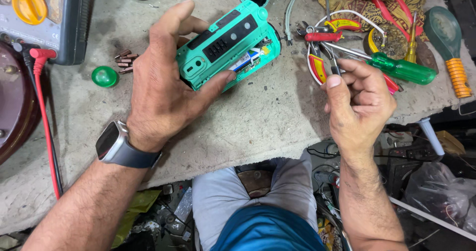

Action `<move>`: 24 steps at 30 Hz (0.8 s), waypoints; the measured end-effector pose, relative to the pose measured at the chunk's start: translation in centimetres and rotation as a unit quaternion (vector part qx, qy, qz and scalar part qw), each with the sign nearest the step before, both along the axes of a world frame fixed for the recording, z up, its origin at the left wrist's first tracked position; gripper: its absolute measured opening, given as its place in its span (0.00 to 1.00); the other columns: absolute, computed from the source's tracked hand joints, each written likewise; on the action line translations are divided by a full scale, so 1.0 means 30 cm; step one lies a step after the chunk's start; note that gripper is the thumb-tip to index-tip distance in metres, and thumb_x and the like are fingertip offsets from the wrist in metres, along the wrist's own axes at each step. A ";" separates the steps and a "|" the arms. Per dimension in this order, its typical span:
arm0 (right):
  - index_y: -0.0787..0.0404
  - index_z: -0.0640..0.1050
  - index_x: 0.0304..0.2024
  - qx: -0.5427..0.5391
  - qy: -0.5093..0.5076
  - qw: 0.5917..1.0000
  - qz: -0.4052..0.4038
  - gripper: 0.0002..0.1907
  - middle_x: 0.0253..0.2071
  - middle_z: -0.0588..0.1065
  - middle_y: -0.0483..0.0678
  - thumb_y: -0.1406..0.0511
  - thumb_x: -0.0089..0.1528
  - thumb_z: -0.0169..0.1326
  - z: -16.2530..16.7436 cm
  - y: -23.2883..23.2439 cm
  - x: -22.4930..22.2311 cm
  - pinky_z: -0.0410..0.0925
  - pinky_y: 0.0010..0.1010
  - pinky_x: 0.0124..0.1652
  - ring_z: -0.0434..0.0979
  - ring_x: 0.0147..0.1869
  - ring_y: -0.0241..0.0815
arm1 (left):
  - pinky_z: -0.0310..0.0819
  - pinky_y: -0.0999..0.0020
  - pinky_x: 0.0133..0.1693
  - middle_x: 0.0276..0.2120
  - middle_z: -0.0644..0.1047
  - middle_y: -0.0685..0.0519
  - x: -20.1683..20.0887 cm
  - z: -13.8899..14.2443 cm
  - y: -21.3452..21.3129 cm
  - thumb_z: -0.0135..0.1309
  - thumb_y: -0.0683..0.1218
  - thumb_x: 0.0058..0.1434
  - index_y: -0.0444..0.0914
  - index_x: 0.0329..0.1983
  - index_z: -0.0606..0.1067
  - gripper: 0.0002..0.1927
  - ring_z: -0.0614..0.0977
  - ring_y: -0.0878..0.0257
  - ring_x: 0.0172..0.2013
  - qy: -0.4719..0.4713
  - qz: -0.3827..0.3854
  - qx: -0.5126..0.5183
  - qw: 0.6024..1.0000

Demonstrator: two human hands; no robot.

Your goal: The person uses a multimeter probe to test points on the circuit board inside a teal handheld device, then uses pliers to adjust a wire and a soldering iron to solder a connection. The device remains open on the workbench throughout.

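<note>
The left hand [161, 90] is clamping the opened teal device [229, 45] against the workbench [267, 117]. The right hand [358, 99] is closing on a green-handled screwdriver [396, 67]; steadying the casing matters.

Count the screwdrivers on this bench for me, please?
3, perhaps more hidden in the clutter: a green clear-handled screwdriver in the right hand, a slim yellow screwdriver behind it, and a dark-green screwdriver with orange-ribbed handle far right.

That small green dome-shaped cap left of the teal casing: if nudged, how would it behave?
The small green dome-shaped plastic cap looks light and glossy, so it would probably skid on the grey worktop. It seems to sit flat side down, so rolling looks unlikely unless it is flipped. The left hand grips the teal plastic casing nearby, not touching it.
</note>
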State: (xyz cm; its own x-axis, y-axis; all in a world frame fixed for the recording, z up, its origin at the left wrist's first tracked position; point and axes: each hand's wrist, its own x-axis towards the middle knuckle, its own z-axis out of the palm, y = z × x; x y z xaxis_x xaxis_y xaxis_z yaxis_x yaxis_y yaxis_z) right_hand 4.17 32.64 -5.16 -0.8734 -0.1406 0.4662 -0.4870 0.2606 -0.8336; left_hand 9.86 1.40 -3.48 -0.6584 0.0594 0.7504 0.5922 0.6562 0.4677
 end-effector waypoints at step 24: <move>0.69 0.79 0.54 0.059 -0.085 0.994 0.045 0.16 0.31 0.75 0.38 0.66 0.67 0.63 -0.001 -0.003 -0.016 0.61 0.15 0.31 0.67 0.31 0.22 | 0.83 0.64 0.59 0.52 0.81 0.44 -0.052 -0.059 -0.049 0.72 0.47 0.71 0.29 0.74 0.48 0.48 0.85 0.59 0.53 -0.146 -0.024 0.100 0.984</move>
